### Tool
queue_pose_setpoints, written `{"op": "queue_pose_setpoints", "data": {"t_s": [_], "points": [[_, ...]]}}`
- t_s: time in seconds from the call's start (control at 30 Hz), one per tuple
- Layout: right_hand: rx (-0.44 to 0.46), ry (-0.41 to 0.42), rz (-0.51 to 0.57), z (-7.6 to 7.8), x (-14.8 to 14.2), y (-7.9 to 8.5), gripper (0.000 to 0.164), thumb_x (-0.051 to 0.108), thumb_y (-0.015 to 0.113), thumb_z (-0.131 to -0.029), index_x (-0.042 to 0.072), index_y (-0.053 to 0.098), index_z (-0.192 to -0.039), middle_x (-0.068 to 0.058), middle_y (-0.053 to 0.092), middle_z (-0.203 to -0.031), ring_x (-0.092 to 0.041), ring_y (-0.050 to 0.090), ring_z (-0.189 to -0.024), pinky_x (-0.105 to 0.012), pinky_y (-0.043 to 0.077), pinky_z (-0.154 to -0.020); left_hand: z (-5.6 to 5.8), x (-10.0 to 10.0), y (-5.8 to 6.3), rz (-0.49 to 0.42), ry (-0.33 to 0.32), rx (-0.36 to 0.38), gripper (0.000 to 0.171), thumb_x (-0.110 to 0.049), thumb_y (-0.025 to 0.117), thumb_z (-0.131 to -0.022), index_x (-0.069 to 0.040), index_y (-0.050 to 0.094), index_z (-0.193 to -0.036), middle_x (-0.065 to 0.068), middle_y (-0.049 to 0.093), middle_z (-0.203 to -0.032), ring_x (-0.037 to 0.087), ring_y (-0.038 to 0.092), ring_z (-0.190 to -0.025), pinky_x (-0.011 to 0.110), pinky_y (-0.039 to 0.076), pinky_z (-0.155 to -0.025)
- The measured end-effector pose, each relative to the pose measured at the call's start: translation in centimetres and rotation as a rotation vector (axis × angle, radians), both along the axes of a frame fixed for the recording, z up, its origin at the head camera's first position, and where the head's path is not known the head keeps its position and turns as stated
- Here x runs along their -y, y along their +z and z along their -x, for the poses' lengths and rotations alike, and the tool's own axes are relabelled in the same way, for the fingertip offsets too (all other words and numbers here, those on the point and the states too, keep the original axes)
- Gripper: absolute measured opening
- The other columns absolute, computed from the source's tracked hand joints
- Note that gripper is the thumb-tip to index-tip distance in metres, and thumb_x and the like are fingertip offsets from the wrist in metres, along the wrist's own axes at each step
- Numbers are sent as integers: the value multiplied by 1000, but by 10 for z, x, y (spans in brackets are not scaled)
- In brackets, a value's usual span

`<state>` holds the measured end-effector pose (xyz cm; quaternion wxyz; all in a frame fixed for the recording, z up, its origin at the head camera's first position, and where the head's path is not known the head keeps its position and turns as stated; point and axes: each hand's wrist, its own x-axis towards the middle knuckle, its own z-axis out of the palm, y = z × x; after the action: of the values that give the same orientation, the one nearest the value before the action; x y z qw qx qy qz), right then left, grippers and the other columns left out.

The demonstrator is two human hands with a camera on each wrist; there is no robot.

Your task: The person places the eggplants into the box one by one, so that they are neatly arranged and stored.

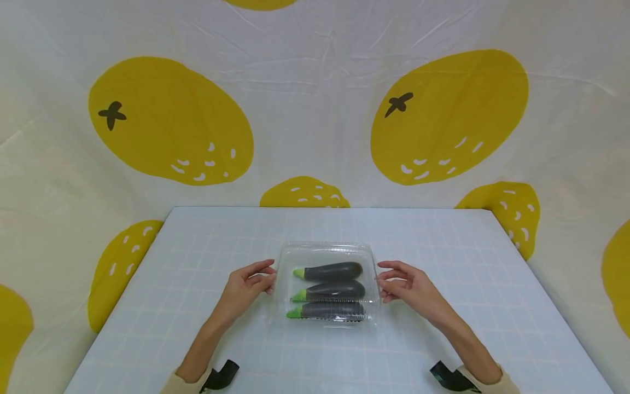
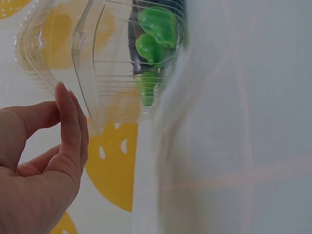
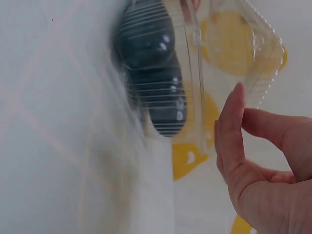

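A clear plastic clamshell box (image 1: 325, 252) sits on the table with three dark eggplants inside, one behind another: a back one (image 1: 334, 271), a middle one (image 1: 339, 290) and a front one (image 1: 332, 311). Their green stem ends (image 2: 158, 27) point left. My left hand (image 1: 248, 284) is at the box's left side, fingertips close against the lid's edge. On the opposite side, my right hand (image 1: 412, 287) has its fingertips by the rim. Neither hand shows a clear grip on the plastic. Whether the lid is fully closed I cannot tell.
The white table (image 1: 236, 230) has a faint grid pattern. Behind and beside it hangs a pale cloth (image 1: 310, 126) printed with large yellow fruit. Black straps (image 1: 221, 375) are on both wrists, below light sleeves.
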<state>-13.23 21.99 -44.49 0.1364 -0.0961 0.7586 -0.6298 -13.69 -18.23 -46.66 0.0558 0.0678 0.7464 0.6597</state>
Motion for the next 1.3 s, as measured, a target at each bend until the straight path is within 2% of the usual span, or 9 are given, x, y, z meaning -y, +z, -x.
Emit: {"op": "queue_pose_setpoints", "data": {"t_s": [0.37,0.67,0.87,1.1,1.3], "points": [[-21,-23,-53,0,2,-4,49,10,71,-98,-12,52,-138,-23,63,-114,-19,72,-80,-32,62,-73,-3,-6,-1,51,37,10,42,-11,73,-96,5,62,-134,20,64,-105,16,68,-72,25,59,-72],[-54,-57,-125,-2,4,-12,41,14,72,-98,-5,58,-131,-17,60,-105,-18,68,-74,-31,60,-71,-4,-6,-5,168,70,11,38,-21,74,-97,-2,65,-129,13,65,-97,18,61,-64,26,52,-64],[-56,-6,-141,-9,0,-16,43,15,70,-100,-8,54,-132,-17,63,-106,-21,68,-76,-31,59,-69,-9,-1,-10,182,23,57,36,-24,72,-99,-2,66,-126,10,67,-92,18,63,-65,26,54,-66],[-9,97,-150,-19,-7,-19,40,19,65,-103,-9,56,-129,-15,71,-93,-22,66,-74,-31,58,-68,-17,8,-12,153,-66,72,34,-22,70,-100,6,67,-120,12,70,-94,18,65,-72,27,56,-68],[15,193,-99,-27,-13,-20,36,18,62,-105,-10,58,-127,-20,72,-98,-19,66,-77,-31,58,-70,-22,12,-13,127,-137,141,37,-23,71,-100,8,66,-119,17,70,-97,15,65,-76,26,56,-70]]}}
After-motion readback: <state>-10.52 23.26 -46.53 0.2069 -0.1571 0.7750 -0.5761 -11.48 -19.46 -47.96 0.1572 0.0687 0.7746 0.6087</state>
